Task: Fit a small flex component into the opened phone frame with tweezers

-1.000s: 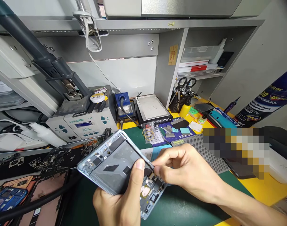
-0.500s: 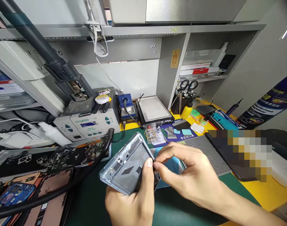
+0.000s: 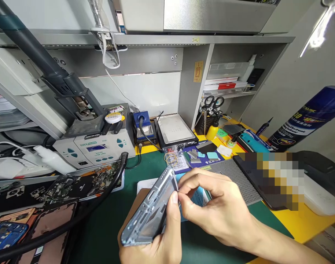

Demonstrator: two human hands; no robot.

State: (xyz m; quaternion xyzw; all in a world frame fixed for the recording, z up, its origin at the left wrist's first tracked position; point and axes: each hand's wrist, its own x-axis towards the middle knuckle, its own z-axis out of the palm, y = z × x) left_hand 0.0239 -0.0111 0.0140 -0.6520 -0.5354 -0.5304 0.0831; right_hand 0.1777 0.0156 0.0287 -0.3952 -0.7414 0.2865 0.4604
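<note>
My left hand (image 3: 159,240) grips a grey-blue phone frame (image 3: 153,212) from below, its thumb lying along the near side. The frame is tilted, with its end edge and the slots in it turned toward me. At the far long side of the frame, thumb and index finger of my right hand (image 3: 214,205) are pinched together. Whatever lies between those fingertips is hidden. Under the hands, a blue sheet (image 3: 197,200) lies on the green mat (image 3: 107,223), partly covered.
Phone parts and a blue phone housing (image 3: 8,229) lie at left, crossed by a black hose (image 3: 101,200). Behind stand a hot air station (image 3: 97,146) and a heating plate (image 3: 174,128). A dark phone (image 3: 252,179) and a spray can (image 3: 307,117) are at right.
The phone frame has been tipped in my left hand, so its end edge shows more and its inner face less. My right hand stays pinched at its side. The view has shifted slightly.
</note>
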